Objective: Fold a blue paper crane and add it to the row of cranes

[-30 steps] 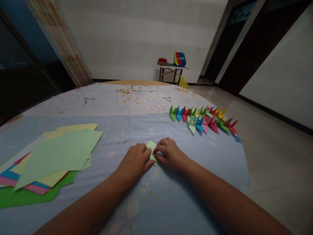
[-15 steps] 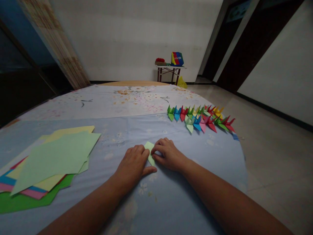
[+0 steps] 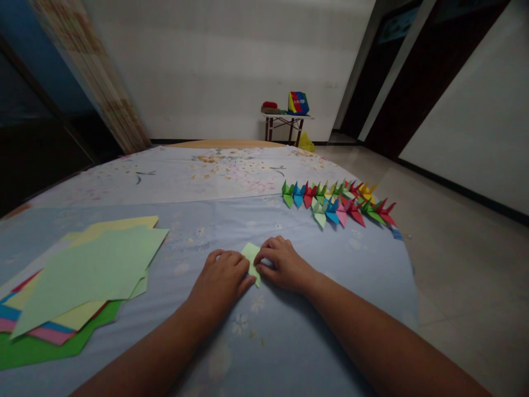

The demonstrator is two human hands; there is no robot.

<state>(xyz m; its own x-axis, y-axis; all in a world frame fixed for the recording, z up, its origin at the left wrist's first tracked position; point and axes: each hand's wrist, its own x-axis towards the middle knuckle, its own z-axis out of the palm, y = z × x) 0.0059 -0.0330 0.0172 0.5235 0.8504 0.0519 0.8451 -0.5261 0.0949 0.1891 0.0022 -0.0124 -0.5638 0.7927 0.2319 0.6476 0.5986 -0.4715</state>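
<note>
A small folded piece of light green paper lies on the blue flowered tablecloth. My left hand rests on its left side, fingers curled down and pressing the paper against the table. From the right, my right hand pinches the paper's edge with bent fingers. Most of the paper is hidden under the two hands.
A loose stack of coloured paper sheets, light green on top, lies at the left. Two rows of folded paper cranes in several colours stand at the far right near the table's edge. A small table with bright items stands by the far wall.
Both hands stay on the folded paper. My left thumb, stretched out half a second ago, has drawn back in. The view has shifted slightly.
</note>
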